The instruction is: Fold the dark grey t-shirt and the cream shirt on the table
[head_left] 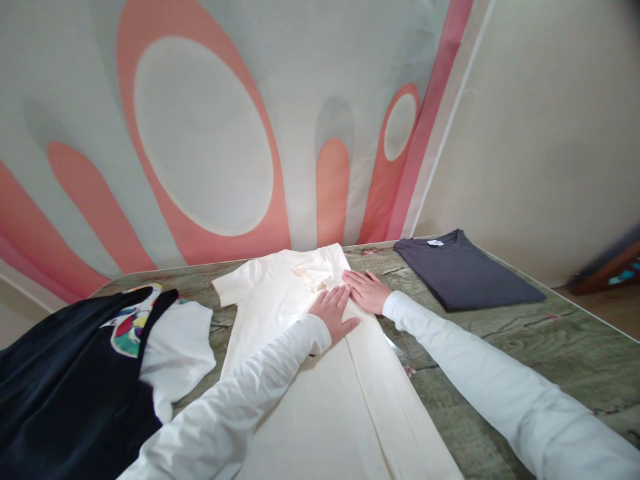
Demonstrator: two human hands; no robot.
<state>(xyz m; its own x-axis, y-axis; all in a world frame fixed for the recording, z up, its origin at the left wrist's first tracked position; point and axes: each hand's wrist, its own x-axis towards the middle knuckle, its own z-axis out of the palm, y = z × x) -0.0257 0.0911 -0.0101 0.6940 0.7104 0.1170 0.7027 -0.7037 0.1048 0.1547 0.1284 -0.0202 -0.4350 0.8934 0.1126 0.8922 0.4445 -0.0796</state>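
A cream T-shirt (300, 393) lies spread on the table, its collar end away from me and one sleeve sticking out to the left. Its right side is folded inward as a long strip. My left hand (334, 313) rests flat on the shirt near the fold, fingers stretched out. Just beyond it and to the right, my right hand (367, 291) presses flat on the folded strip near the shoulder. The fingertips of both hands lie close together. Some bunched cloth shows ahead of them, by the collar.
A dark grey folded T-shirt (465, 273) lies at the back right of the wood-patterned table (565, 360). At left are a black garment (75, 373) with a colourful print and a white garment (183, 353). A patterned curtain (300, 100) hangs behind the table.
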